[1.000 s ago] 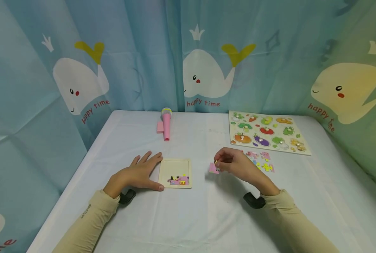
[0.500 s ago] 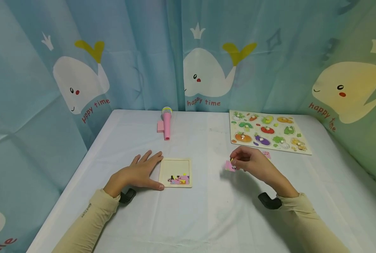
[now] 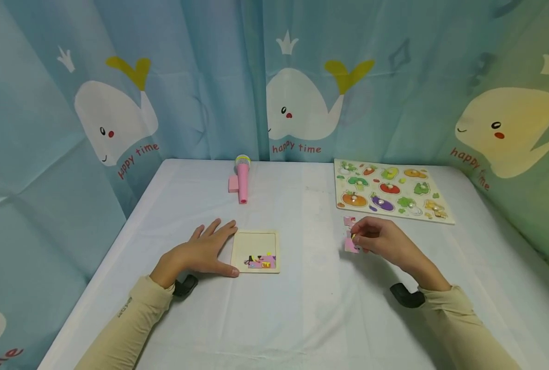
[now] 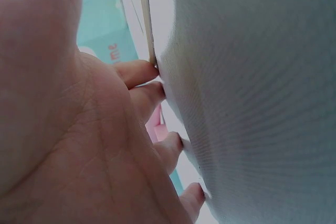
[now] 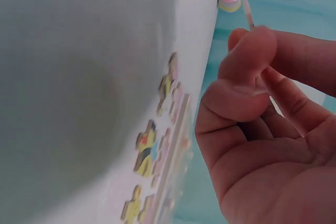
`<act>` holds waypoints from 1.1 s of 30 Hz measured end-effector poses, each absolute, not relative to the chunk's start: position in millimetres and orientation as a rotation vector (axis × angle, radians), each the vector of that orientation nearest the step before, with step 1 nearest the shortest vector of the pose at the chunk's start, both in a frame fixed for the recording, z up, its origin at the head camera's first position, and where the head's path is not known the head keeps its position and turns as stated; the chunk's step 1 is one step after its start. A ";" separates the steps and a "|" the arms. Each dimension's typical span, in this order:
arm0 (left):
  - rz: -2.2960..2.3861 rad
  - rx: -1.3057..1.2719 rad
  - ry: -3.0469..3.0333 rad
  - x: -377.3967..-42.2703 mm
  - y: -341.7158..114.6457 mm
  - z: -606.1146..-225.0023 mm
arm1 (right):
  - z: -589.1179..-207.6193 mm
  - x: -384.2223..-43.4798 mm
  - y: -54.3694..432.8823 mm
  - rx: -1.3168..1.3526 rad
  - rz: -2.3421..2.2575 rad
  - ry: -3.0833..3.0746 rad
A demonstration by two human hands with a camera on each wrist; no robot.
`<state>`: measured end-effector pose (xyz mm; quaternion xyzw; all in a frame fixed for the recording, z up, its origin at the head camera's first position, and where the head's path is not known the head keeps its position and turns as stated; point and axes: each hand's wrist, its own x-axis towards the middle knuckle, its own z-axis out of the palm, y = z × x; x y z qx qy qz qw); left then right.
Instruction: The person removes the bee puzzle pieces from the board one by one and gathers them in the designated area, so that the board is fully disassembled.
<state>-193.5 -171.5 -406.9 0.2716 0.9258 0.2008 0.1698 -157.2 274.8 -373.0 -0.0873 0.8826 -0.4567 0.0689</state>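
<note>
My right hand [image 3: 387, 240] pinches a pink jigsaw piece [image 3: 351, 245] between thumb and fingertips, above the table on the right. In the right wrist view that piece [image 5: 245, 3] is seen nearly edge-on. Several loose jigsaw pieces [image 5: 147, 148] lie below this hand; in the head view it hides most of them. My left hand [image 3: 203, 255] rests on the table with spread fingers, thumb and index finger at the left edge of a square wooden puzzle tray [image 3: 256, 242]. A few joined pieces [image 3: 261, 262] fill part of the tray's lower right.
Behind the loose pieces lies a vegetable peg puzzle board [image 3: 390, 188]. A pink toy microphone [image 3: 243, 180] and a small pink block [image 3: 233, 184] are at the back left. A blue whale-print curtain [image 3: 219, 103] hangs around the white table.
My right hand has moved right, away from the tray and over towards the loose pieces, with the pink jigsaw piece in its fingers. My left hand has stayed at the tray.
</note>
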 end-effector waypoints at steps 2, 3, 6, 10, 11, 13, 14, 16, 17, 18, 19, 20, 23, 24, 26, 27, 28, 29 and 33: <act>0.569 0.771 2.630 -193.7 -171.6 -407.1 | -374.5 -158.2 277.9 -0.254 -1.377 2.636; 0.568 0.772 2.629 -193.8 -171.7 -407.2 | -375.3 -158.6 279.4 -0.250 -1.377 2.627; 0.567 0.774 2.629 -194.1 -171.6 -407.1 | -378.1 -160.0 284.1 -0.242 -1.358 2.621; 0.565 0.772 2.632 -194.7 -171.9 -406.6 | -383.1 -161.7 289.0 -0.255 -1.320 2.627; 0.563 0.770 2.633 -194.9 -172.0 -406.7 | -384.1 -162.0 289.7 -0.259 -1.313 2.626; 0.559 0.769 2.633 -195.1 -172.3 -407.0 | -386.6 -162.7 291.3 -0.263 -1.302 2.619; 0.559 0.770 2.632 -195.1 -172.3 -407.0 | -387.4 -162.9 291.8 -0.261 -1.297 2.614; 0.559 0.772 2.630 -194.9 -172.4 -406.9 | -388.0 -162.6 292.5 -0.258 -1.283 2.610; 0.561 0.773 2.629 -194.9 -172.5 -406.8 | -388.1 -162.4 292.2 -0.254 -1.276 2.612; 0.562 0.774 2.628 -194.9 -172.4 -406.6 | -388.4 -162.3 292.4 -0.255 -1.263 2.617; 0.563 0.776 2.627 -194.8 -172.3 -406.2 | -388.5 -162.2 292.3 -0.257 -1.248 2.626; 0.563 0.776 2.626 -194.7 -172.2 -405.8 | -388.2 -162.0 291.8 -0.258 -1.235 2.634; 0.559 0.775 2.624 -195.3 -172.1 -405.3 | -388.8 -162.5 290.5 -0.259 -1.190 2.666; 0.559 0.774 2.623 -195.5 -172.0 -405.1 | -389.3 -162.9 290.1 -0.262 -1.171 2.678; 0.558 0.772 2.622 -196.0 -172.1 -405.5 | -389.4 -163.4 288.9 -0.259 -1.137 2.701; 0.558 0.772 2.622 -196.2 -172.3 -405.7 | -389.3 -163.7 288.5 -0.258 -1.118 2.715; 0.558 0.772 2.622 -196.3 -172.3 -406.0 | -389.3 -163.9 288.1 -0.261 -1.100 2.727; 0.557 0.773 2.621 -196.3 -172.4 -406.1 | -389.3 -164.0 287.5 -0.264 -1.085 2.739; 0.552 0.775 2.624 -196.0 -172.5 -406.1 | -388.4 -164.0 285.7 -0.289 -1.041 2.782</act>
